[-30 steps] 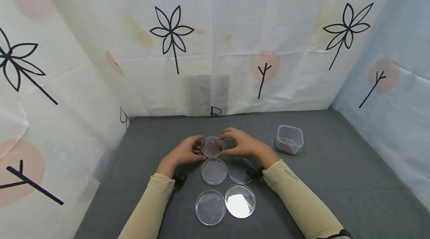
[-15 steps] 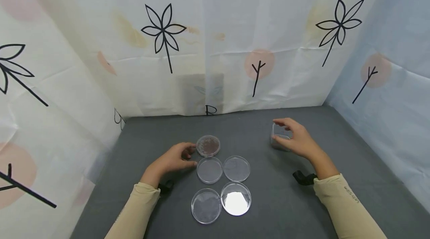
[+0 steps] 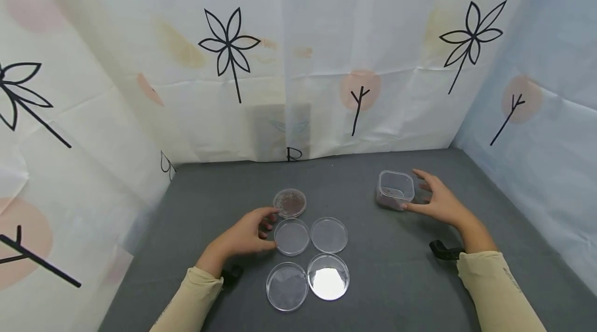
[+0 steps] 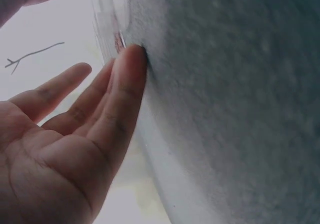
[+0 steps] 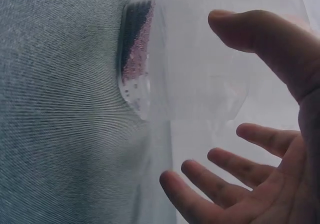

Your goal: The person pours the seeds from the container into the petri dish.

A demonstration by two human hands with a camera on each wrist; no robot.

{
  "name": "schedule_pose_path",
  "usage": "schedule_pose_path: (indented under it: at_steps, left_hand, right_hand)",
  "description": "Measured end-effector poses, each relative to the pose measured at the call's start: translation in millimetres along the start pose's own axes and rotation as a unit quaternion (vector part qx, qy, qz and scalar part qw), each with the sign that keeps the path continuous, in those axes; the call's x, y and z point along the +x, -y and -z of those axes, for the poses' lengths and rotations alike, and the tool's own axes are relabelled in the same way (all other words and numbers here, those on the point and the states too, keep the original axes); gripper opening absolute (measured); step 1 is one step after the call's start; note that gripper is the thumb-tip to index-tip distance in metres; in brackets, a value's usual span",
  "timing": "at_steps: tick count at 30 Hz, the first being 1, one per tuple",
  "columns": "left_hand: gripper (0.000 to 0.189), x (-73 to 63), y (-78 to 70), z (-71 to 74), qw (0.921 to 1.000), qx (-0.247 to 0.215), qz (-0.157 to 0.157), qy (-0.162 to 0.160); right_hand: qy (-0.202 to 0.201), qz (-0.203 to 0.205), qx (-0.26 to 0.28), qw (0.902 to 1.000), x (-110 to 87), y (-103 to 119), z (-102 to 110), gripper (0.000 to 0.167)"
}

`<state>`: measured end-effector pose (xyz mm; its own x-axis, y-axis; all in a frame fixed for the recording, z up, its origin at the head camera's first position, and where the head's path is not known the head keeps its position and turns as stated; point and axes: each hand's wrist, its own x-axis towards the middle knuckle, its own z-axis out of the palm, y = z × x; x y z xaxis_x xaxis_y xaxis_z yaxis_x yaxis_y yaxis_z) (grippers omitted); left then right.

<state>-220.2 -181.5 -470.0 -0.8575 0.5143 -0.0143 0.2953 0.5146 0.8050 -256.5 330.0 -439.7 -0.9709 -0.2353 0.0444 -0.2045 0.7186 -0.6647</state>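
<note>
In the head view, my left hand (image 3: 249, 233) lies beside the clear petri dishes, its fingers loosely bent. Its thumb reaches the edge of an empty petri dish (image 3: 292, 236), and its index finger is at the side of a petri dish holding reddish-brown grains (image 3: 290, 203). Whether they touch is hard to tell. My right hand (image 3: 440, 200) stands just right of a clear plastic tub (image 3: 395, 189), thumb and fingers spread apart. Dark reddish grains lie in one bottom corner of the tub (image 5: 187, 59) in the right wrist view. Nothing is gripped by either hand.
Three more petri dishes stand near the left hand: one to the right (image 3: 329, 234), a glare-lit one in front (image 3: 328, 276) and one front left (image 3: 286, 286). All are on a grey cloth surface (image 3: 382, 280). Patterned white curtains (image 3: 317, 62) enclose the back and sides.
My right hand left the grain-filled dish, went right to the tub, and now stands at the tub's right side. The left hand has come away from that dish slightly, toward the front.
</note>
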Motion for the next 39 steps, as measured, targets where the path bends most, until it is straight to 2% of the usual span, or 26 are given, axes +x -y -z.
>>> schedule_pose_path:
  at_steps: [3,11,19,27,32,39]
  left_hand:
    - [0.082,1.5,-2.0,-4.7,0.9999,0.002,-0.012,0.003]
    - [0.088,1.1,-7.6,-10.5,0.9995,0.026,-0.013,0.012]
    - [0.085,3.4,-8.1,-14.3,0.9986,0.045,-0.023,0.011]
    - [0.086,2.9,-7.2,-19.3,0.9988,0.047,-0.015,0.003]
    - [0.085,0.1,-12.8,-21.5,0.9992,0.038,-0.01,0.003]
    - [0.084,-3.5,-16.9,-26.6,0.9994,0.034,-0.006,0.0]
  right_hand:
    - [0.01,-0.004,0.03,0.9995,0.8,-4.1,-1.1,0.108]
    - [0.004,0.009,0.071,0.9974,4.9,-9.7,-5.9,0.1]
    - [0.006,0.019,0.072,0.9972,6.6,-12.0,-9.6,0.099]
    - [-0.007,0.036,0.089,0.9953,11.0,-13.0,-16.0,0.095]
    - [-0.025,0.041,0.094,0.9944,10.3,-5.4,-23.8,0.092]
    - [-0.048,0.06,0.077,0.994,10.9,18.2,-38.6,0.091]
